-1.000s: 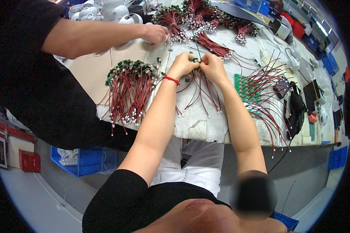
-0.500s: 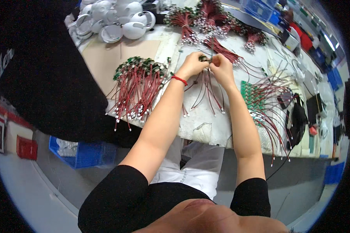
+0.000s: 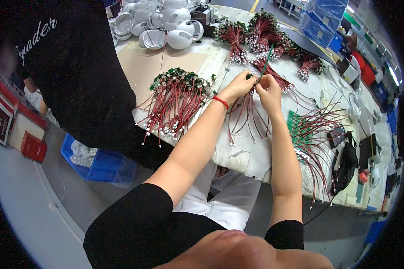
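My left hand (image 3: 243,86), a red cord at its wrist, is closed on small green circuit boards with dark red wires (image 3: 251,112) hanging below, white plugs at their ends. Close against it, my right hand (image 3: 270,93) pinches a thin green strip (image 3: 267,62) that points up and away. The fingertips hide where strip and boards meet. To the left lies a heap of wired boards (image 3: 179,96), its plugs toward the near edge. Right of my right forearm are green board panels (image 3: 296,125) with wires attached.
Several tied bundles of wired boards (image 3: 265,31) lie at the far side. White rounded plastic shells (image 3: 179,39) are piled at the far left. A person in black (image 3: 76,76) stands close on the left. Below the table is a blue bin (image 3: 98,168).
The view has shifted, so the table sits lower and further right. The green strip now stands out clearly above my right hand. Both hands remain close together.
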Demonstrator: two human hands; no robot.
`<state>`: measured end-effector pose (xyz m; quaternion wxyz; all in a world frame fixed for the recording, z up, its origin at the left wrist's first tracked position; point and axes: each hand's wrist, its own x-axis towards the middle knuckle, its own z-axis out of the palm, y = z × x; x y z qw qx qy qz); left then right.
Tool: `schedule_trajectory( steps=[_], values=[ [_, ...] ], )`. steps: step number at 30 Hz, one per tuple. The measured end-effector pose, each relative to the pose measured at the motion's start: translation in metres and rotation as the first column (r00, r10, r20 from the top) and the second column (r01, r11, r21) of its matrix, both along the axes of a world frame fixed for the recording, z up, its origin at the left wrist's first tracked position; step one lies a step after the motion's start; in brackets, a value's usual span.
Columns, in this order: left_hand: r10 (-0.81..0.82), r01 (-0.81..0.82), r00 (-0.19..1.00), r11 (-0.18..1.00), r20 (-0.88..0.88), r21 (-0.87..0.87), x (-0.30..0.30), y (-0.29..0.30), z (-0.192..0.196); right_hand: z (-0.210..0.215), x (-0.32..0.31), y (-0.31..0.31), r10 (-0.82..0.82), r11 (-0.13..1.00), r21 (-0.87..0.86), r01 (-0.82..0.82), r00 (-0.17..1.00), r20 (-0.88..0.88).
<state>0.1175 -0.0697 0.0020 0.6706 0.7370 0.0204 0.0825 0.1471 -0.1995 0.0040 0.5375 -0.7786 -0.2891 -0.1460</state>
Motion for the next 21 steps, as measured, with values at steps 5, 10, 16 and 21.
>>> schedule_trajectory(
  steps=[5, 10, 16, 21],
  values=[
    [-0.016, 0.018, 0.999, 0.999, 0.039, -0.041, 0.002, 0.003, -0.001, -0.003, 0.006, 0.001, 0.055, 0.993, 0.108, -0.053, 0.998, -0.014],
    [0.051, -0.034, 0.997, 0.968, 0.064, -0.247, -0.005, 0.001, 0.012, 0.012, -0.002, -0.002, -0.020, 0.973, 0.228, 0.025, 1.000, -0.024],
    [0.144, -0.050, 0.984, 0.779, 0.102, -0.625, -0.018, 0.023, 0.032, 0.022, 0.002, -0.010, 0.058, 0.899, 0.437, 0.020, 0.985, -0.165],
    [0.048, 0.122, 0.981, 0.595, 0.187, -0.794, -0.036, 0.041, 0.049, 0.015, 0.012, -0.015, 0.115, 0.850, 0.524, 0.054, 0.951, -0.285]
  ],
)
